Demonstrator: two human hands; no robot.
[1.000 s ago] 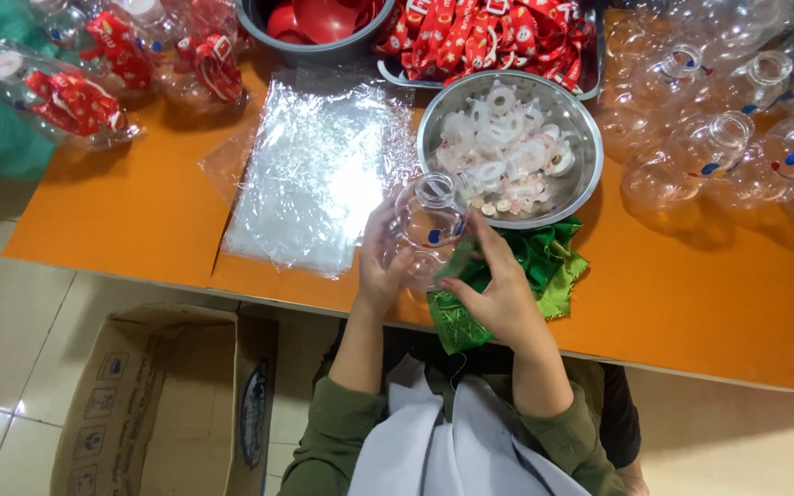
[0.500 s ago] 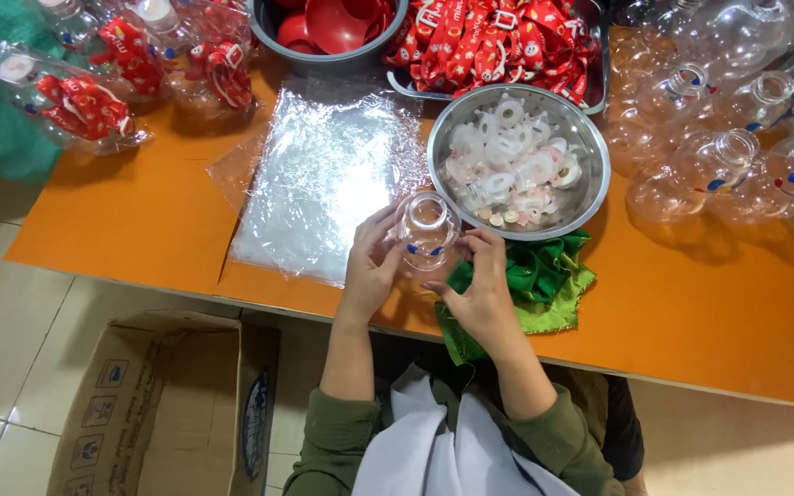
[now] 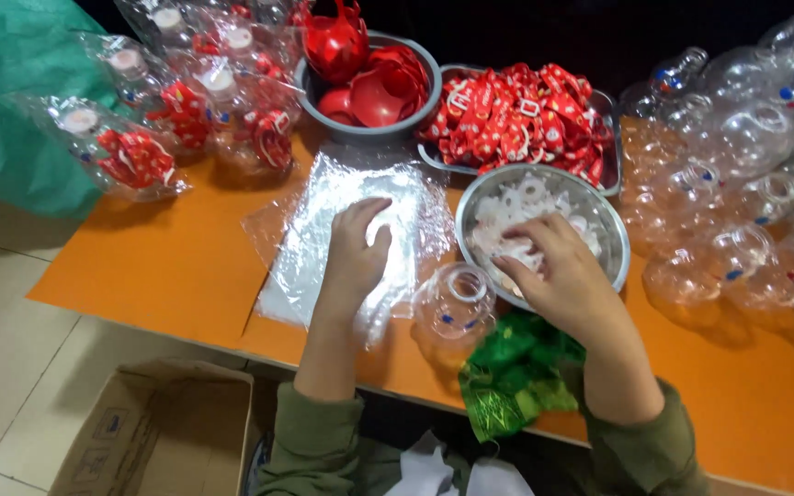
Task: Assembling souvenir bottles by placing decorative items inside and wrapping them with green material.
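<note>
centrally, the left hand (image 3: 356,253) lies palm down, fingers loosely spread and holding nothing, on a stack of clear plastic sheets (image 3: 323,248) spread flat on the orange worktop (image 3: 167,266). the right hand (image 3: 558,276) reaches into the steel bowl (image 3: 613,230), its fingertips curled among the white plastic rings (image 3: 526,197); whether a ring is pinched between them cannot be told. a clear plastic globe (image 3: 452,308) with its round opening facing up stands on the worktop between the two hands, just beside the bowl's near rim and touched by neither hand. a crumpled green cloth (image 3: 512,367) lies just below the globe at the worktop's near edge. behind the steel bowl, a tray (image 3: 610,165) holds red labels (image 3: 516,115), and a grey bowl (image 3: 429,69) holds red caps (image 3: 369,92). more clear globes (image 3: 737,184) are heaped at the right; bagged finished pieces (image 3: 140,156) lie at the far left. an open cardboard box (image 3: 149,441) sits on the floor below.
</note>
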